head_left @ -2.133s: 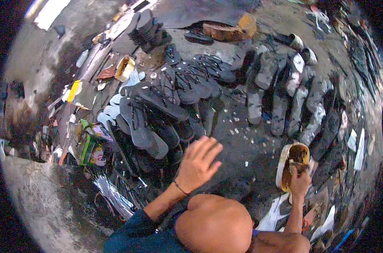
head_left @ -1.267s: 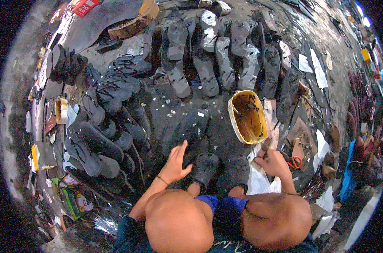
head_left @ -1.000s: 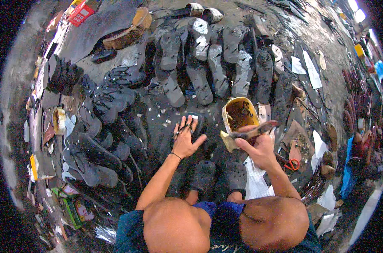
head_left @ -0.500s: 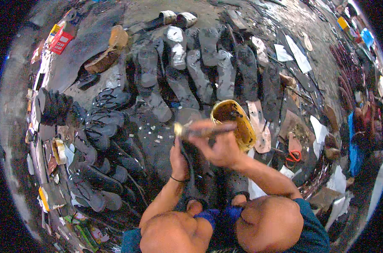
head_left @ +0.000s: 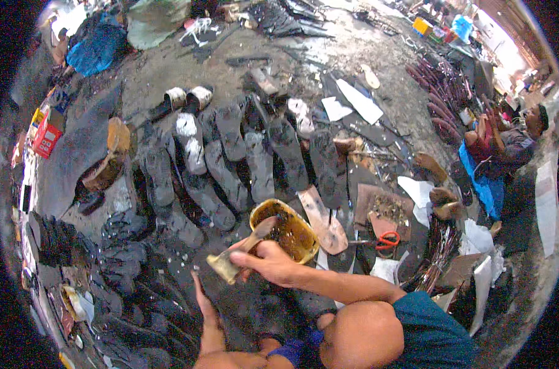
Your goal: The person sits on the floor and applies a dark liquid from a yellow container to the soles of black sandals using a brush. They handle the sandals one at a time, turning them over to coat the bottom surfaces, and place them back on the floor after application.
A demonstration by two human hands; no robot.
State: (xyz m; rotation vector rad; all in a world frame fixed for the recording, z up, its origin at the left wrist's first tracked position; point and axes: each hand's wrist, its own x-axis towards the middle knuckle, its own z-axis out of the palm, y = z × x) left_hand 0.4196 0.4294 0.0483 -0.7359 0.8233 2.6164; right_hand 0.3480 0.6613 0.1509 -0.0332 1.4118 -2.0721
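Observation:
In my right hand (head_left: 270,261) is a brush (head_left: 248,243) with a wooden handle, its pale yellowish bristles pointing left and down. The handle's end reaches over the near left rim of a yellow tub (head_left: 314,237) stained dark inside. Lower and to the left, my left hand (head_left: 207,310) is seen edge-on beside a dark, flat shoe sole (head_left: 230,310), which it appears to grip. Most of its fingers are hidden. The brush is above and apart from the sole.
Rows of dark soles (head_left: 218,175) lie beyond the tub, with stacked black footwear (head_left: 122,246) at left. Red-handled scissors (head_left: 387,241), a pinkish sole (head_left: 323,221) and white scraps (head_left: 359,101) are to the right. Another person (head_left: 507,138) sits at far right.
My view has swung up and right, so the floor things appear lower and further left. The brush has come away from the left hand toward the tub.

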